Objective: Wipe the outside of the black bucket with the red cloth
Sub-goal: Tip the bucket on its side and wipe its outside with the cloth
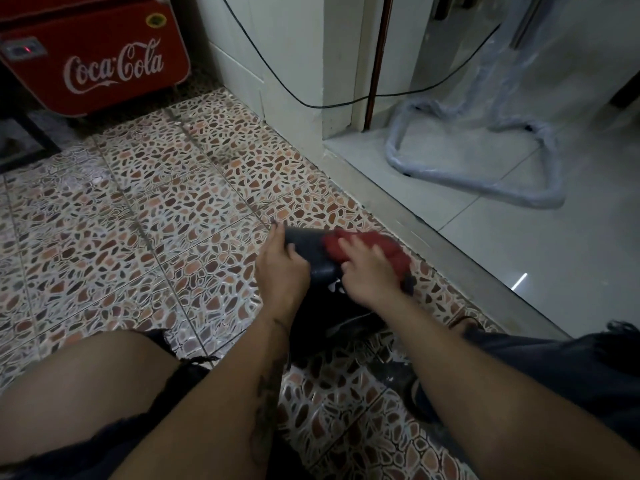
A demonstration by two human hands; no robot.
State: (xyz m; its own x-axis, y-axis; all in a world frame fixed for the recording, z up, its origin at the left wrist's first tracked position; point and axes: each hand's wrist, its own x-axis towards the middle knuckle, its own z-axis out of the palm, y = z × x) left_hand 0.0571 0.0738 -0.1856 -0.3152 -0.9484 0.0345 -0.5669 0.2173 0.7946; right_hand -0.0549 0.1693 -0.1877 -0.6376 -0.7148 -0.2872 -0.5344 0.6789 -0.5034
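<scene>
The black bucket point(308, 249) lies tipped on its side on the pebble-patterned floor, between my knees and the step. My left hand point(282, 268) grips its left side, fingers wrapped over the wall. The red cloth point(377, 252) is spread over the bucket's upper right side. My right hand point(367, 271) presses flat on the cloth, fingers spread. The bucket's lower part is hidden behind my hands and wrists.
A red Coca-Cola cooler point(97, 60) stands at the far left. A raised grey step point(415, 220) runs diagonally to the right of the bucket, with a plastic-wrapped metal frame point(485, 181) on the pale tiles beyond. A black cable point(311, 105) hangs along the wall.
</scene>
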